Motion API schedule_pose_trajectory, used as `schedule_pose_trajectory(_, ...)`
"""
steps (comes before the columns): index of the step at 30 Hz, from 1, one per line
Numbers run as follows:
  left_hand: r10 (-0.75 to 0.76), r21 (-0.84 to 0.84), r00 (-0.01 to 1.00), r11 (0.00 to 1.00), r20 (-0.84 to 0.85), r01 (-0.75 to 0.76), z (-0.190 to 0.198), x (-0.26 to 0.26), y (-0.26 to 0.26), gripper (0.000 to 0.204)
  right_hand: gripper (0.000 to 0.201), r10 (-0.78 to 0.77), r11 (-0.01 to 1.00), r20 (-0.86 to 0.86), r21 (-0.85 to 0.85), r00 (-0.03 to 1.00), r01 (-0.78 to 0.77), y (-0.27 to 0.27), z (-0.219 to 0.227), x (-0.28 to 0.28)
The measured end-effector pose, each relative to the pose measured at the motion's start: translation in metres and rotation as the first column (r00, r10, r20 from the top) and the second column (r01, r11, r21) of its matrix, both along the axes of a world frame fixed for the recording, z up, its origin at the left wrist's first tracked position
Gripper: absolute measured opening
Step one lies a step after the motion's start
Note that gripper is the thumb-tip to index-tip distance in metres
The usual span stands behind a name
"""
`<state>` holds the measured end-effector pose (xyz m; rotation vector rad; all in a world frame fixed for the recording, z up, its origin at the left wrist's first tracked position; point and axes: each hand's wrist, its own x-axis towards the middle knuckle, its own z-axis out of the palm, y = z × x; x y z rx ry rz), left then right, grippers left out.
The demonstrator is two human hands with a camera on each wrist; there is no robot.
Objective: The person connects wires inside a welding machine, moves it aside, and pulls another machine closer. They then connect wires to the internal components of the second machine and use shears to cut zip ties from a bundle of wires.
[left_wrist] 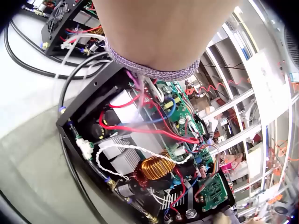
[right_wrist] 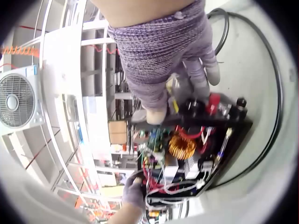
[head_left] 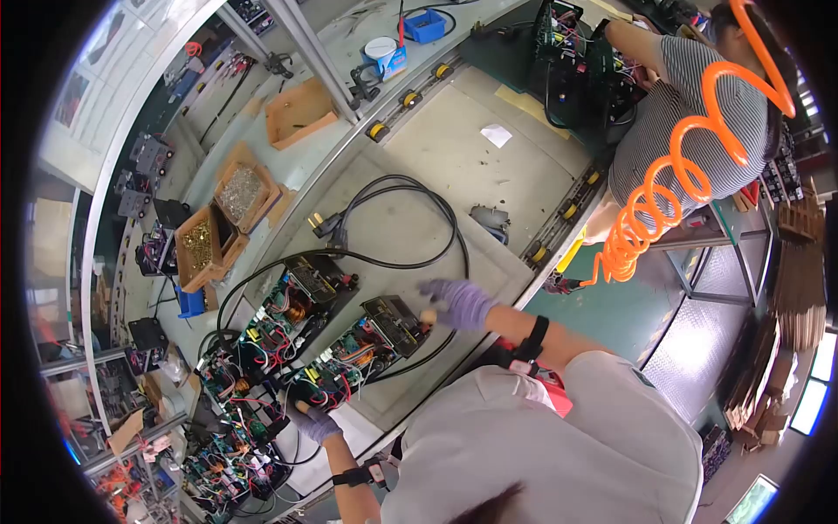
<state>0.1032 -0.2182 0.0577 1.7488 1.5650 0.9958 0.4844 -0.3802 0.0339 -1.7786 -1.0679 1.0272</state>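
The open black metal case with green circuit boards and a copper coil (head_left: 360,352) lay on the grey table (head_left: 397,223), beside a similar case (head_left: 284,321). The right hand's grip (head_left: 463,304) was open, fingers spread at its knobbed end; the left hand (head_left: 314,424) was at the opposite end, its grip's closure unclear.

Bright, flat daylight here, with white glare at the tall glowing window panes (head_left: 813,382) low right; black corners, fisheye bending the straight white metal frames (right_wrist: 80,93), softness on the purple-grey knitted glove (head_left: 463,305).
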Motion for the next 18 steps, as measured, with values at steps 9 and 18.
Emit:
schedule_pose_trajectory(9,0.067,-0.042,0.991,0.996,-0.119,-0.072,0.015,0.021,-0.009,0.041,0.037,0.117,0.682,0.420,-0.693,0.900,0.235,-0.022,-0.142,0.172)
schedule_pose_trajectory(18,0.132,0.111,0.927,0.989,-0.352,-0.099,0.011,0.015,-0.008,0.035,0.035,0.480,0.839,0.602,-0.528,0.639,-0.133,-0.001,-0.147,0.179)
